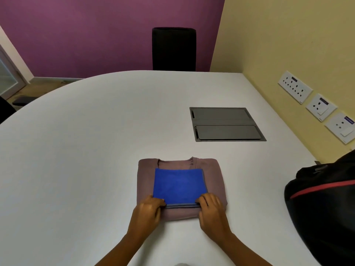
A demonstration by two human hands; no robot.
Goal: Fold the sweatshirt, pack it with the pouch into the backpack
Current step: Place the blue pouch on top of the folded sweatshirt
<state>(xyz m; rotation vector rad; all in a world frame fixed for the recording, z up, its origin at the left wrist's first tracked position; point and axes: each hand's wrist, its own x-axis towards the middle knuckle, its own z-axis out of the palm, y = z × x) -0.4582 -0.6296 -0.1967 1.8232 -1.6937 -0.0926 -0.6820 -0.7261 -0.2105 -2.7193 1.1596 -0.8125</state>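
Observation:
A mauve sweatshirt (213, 177) lies folded into a neat rectangle on the white table (86, 150), collar at its far edge. A flat blue pouch (178, 184) rests on top of it, centred. My left hand (149, 210) pinches the pouch's near left corner. My right hand (211, 210) pinches its near right corner. Both hands rest on the sweatshirt's near edge. A black backpack (324, 208) with a red stripe sits at the table's right edge, partly cut off by the frame.
A grey cable hatch (226, 123) is set flush into the table beyond the sweatshirt. A black chair (173, 48) stands at the far side. Wall sockets (294, 87) line the yellow wall on the right.

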